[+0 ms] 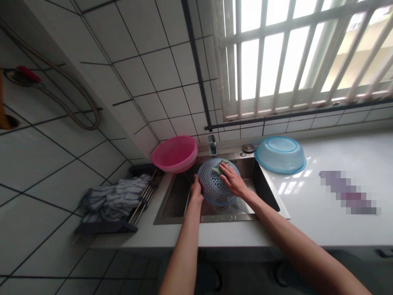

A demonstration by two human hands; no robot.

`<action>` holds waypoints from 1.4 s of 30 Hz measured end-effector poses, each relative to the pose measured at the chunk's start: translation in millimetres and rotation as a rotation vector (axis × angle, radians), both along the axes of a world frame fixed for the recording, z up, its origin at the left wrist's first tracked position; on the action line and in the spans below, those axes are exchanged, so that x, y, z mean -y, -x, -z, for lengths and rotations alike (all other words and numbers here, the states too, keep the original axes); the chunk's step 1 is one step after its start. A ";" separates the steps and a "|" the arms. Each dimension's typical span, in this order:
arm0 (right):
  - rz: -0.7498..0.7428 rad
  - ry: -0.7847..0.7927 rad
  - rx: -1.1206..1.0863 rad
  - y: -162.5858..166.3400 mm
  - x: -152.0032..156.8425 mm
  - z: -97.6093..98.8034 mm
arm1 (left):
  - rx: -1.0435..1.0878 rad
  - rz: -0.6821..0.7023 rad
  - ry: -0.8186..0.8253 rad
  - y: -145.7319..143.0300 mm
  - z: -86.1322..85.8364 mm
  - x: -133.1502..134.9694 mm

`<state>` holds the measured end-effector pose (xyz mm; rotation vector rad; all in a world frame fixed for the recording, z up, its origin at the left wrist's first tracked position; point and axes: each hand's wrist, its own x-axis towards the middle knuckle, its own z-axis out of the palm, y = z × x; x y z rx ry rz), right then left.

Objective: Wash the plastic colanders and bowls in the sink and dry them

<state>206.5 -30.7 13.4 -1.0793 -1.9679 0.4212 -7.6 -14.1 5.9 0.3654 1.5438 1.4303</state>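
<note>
head view: over the steel sink [175, 200], a blue colander [215, 186] is held tipped on its side, its perforated domed underside facing up toward the camera and its rim turned down into the basin; it is round, so no long axis stands out; the left hand [196, 191] grasps its left edge, forearm reaching straight in from below; the right hand [233, 180] lies flat on the dome, fingers stretched out and pressing a green cloth [218, 168] against it, the arm coming in slantwise from the lower right; a tap [212, 145] stands just behind; a pink colander [175, 153] sits at the sink's left corner, a blue basin [280, 154] upside down on the white worktop [322, 221] to the right, a striped towel [107, 200] lying at far left.
</note>
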 end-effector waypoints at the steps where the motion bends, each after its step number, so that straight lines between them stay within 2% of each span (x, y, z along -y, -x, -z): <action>1: -0.034 -0.009 0.008 0.5 1.5 -0.4 | 0.024 -0.001 -0.008 -0.4 0.1 0.1; 6: -0.287 -0.091 0.138 19.1 28.5 -16.9 | 0.146 -0.008 -0.048 3.1 4.7 0.0; 9: -0.349 -0.140 0.190 27.2 39.8 -24.3 | 0.128 0.012 -0.053 6.8 8.3 -0.3; 11: -0.327 -0.153 0.189 26.9 38.3 -22.9 | 0.027 0.043 -0.056 8.2 9.2 -1.1; 14: -0.217 -0.124 0.132 18.5 22.4 -10.3 | -0.307 0.122 -0.057 7.9 7.6 -2.9; 17: -0.025 0.016 0.001 3.9 -1.4 9.1 | -0.651 0.256 -0.122 4.0 4.6 -3.4; 20: 0.053 0.178 -0.114 -9.5 -17.9 21.9 | -0.811 0.362 -0.222 -3.0 2.1 -1.2; 22: 0.035 0.164 -0.141 -12.5 -18.8 21.2 | -0.761 0.386 -0.268 -8.1 0.3 1.3; 25: -0.024 0.015 -0.099 -4.3 -5.0 9.1 | -0.603 0.393 -0.301 -13.3 -3.0 4.3; 29: -0.276 -0.113 0.090 18.4 20.5 -6.4 | -0.629 0.405 -0.309 -13.3 -6.9 4.4; 31: -0.339 -0.133 0.134 24.6 25.1 -8.0 | -0.656 0.413 -0.307 -12.4 -7.4 3.4; 33: -0.312 -0.128 0.112 23.2 21.3 -6.0 | -0.670 0.425 -0.317 -12.4 -7.0 2.7; 36: -0.188 -0.089 -0.009 8.7 5.5 0.4 | -0.652 0.430 -0.312 -14.5 -5.9 4.1; 42: 0.133 0.021 -0.302 -23.1 -20.5 10.4 | -0.422 0.462 -0.360 -19.1 -7.6 12.7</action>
